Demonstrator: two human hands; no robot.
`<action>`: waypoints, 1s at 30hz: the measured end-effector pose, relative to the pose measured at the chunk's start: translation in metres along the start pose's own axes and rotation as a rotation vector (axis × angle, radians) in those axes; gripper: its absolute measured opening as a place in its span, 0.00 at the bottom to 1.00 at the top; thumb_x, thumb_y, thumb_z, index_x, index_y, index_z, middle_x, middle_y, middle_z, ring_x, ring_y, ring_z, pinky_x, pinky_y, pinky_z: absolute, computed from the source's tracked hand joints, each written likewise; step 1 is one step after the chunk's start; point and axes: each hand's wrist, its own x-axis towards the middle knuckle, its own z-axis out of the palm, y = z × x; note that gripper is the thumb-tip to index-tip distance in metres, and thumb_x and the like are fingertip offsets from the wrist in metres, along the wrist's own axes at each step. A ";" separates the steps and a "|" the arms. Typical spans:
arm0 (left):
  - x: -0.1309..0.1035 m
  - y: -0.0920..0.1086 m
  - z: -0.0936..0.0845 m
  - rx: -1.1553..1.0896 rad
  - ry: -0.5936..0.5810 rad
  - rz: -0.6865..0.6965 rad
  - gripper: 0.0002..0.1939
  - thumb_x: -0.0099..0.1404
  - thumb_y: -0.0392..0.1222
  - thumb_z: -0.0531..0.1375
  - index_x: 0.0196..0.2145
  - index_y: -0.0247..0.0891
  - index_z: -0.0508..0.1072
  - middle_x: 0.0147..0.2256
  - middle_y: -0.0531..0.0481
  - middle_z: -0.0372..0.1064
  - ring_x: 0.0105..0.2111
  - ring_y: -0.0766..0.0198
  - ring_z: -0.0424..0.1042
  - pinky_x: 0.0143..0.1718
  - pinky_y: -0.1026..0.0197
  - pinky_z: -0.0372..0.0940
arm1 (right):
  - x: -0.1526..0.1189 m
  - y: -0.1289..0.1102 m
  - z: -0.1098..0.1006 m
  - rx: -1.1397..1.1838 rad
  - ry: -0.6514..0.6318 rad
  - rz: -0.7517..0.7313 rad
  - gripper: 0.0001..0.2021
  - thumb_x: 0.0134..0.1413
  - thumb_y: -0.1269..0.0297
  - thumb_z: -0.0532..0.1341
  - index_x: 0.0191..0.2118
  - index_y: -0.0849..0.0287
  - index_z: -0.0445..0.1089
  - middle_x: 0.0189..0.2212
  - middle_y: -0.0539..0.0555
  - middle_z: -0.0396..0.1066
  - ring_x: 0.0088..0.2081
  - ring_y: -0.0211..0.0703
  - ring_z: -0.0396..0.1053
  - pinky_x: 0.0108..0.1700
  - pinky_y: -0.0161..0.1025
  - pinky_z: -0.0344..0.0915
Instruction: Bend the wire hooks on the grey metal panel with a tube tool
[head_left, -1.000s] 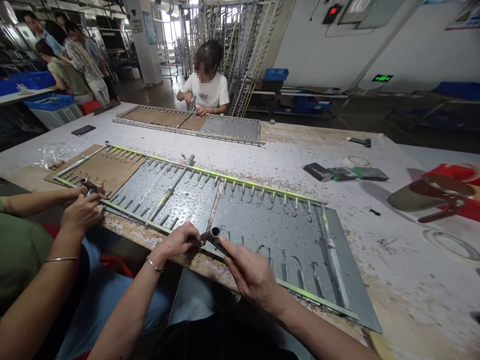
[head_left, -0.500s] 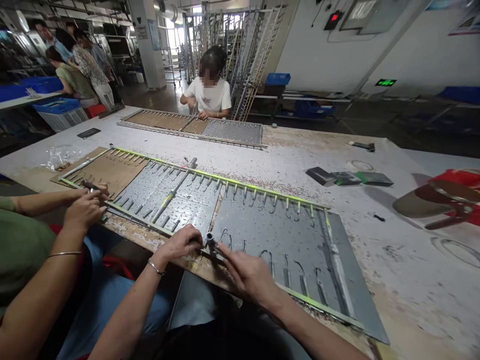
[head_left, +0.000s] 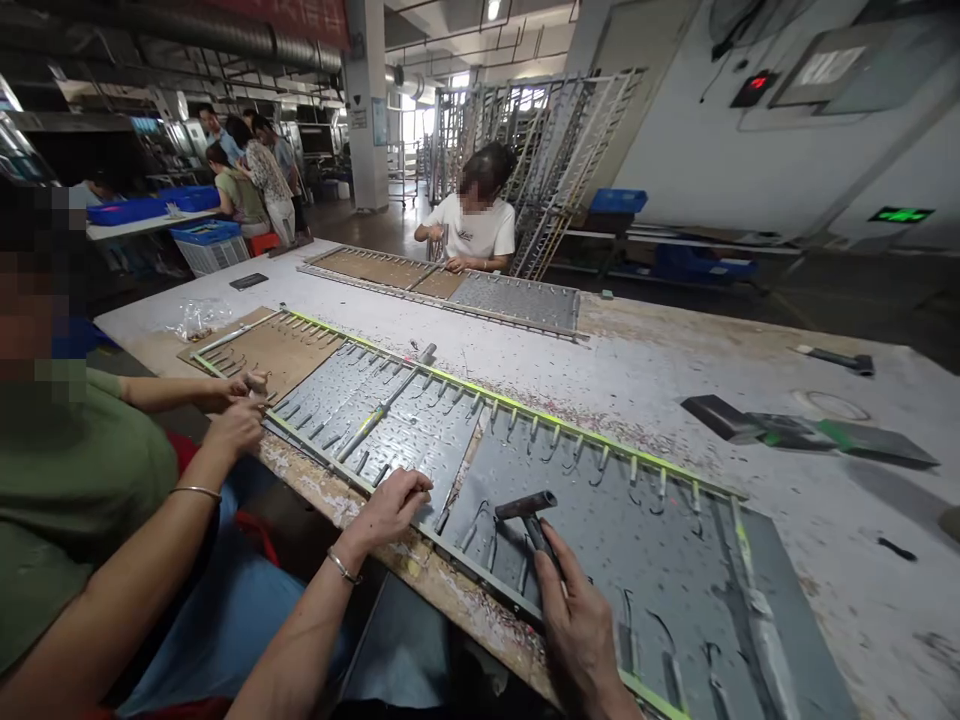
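In the head view my right hand (head_left: 577, 615) is closed round the handle of a dark T-shaped hammer (head_left: 526, 505), its pipe-like head raised over the near rail. My left hand (head_left: 391, 508) has its fingers pinched together beside that rail; whatever is between them is hidden. Under both hands lies a long metal rack frame (head_left: 574, 437) with yellow-green rails. Short pegs line both long rails, many carrying thin bent wire hooks (head_left: 660, 493). Flat grey plates (head_left: 555, 560) and a brown board (head_left: 300, 352) lie beneath the frame.
To the left, a co-worker's hands (head_left: 238, 425) work at the same frame. Across the table (head_left: 637, 370), another person (head_left: 472, 225) works at a second rack (head_left: 517, 297). Dark blocks (head_left: 810, 432), another hammer (head_left: 836, 358) and a plastic bag (head_left: 199, 318) lie about.
The hammer has lifted off the near rail and swung right and toward me, in my right hand. My left hand stays near the rail. The camera view has turned left and upward.
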 end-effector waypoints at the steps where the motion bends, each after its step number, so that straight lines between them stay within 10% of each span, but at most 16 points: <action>1: 0.000 0.001 0.000 -0.006 0.005 -0.006 0.07 0.71 0.40 0.56 0.44 0.39 0.72 0.39 0.48 0.72 0.43 0.58 0.69 0.49 0.55 0.64 | 0.000 0.001 0.000 0.005 -0.002 -0.002 0.27 0.76 0.45 0.52 0.63 0.62 0.71 0.51 0.62 0.75 0.46 0.55 0.78 0.37 0.39 0.78; 7: 0.000 0.005 0.002 -0.005 0.032 -0.033 0.07 0.72 0.41 0.56 0.38 0.39 0.73 0.37 0.48 0.72 0.41 0.59 0.70 0.46 0.56 0.64 | 0.001 -0.002 0.002 0.006 0.005 -0.138 0.22 0.78 0.51 0.52 0.63 0.60 0.70 0.54 0.59 0.74 0.51 0.56 0.76 0.47 0.43 0.77; 15: -0.004 0.018 -0.008 0.006 0.261 -0.012 0.11 0.72 0.44 0.55 0.34 0.38 0.71 0.44 0.39 0.73 0.50 0.53 0.71 0.52 0.50 0.65 | 0.000 -0.006 0.000 0.013 0.019 -0.082 0.24 0.78 0.48 0.52 0.63 0.60 0.70 0.52 0.61 0.75 0.47 0.56 0.77 0.36 0.39 0.78; 22: -0.111 0.038 -0.059 0.380 -0.198 0.149 0.15 0.68 0.59 0.63 0.40 0.46 0.79 0.42 0.42 0.76 0.47 0.50 0.75 0.46 0.48 0.72 | -0.001 -0.004 0.001 0.005 0.020 -0.093 0.24 0.78 0.49 0.52 0.62 0.62 0.71 0.54 0.62 0.73 0.51 0.57 0.75 0.42 0.41 0.77; 30: -0.188 0.024 -0.087 0.763 -0.098 -0.254 0.15 0.63 0.35 0.57 0.19 0.39 0.71 0.21 0.53 0.67 0.25 0.58 0.72 0.35 0.50 0.76 | 0.000 -0.010 -0.002 0.085 0.009 -0.066 0.23 0.78 0.50 0.53 0.64 0.61 0.69 0.52 0.62 0.74 0.49 0.57 0.76 0.52 0.48 0.75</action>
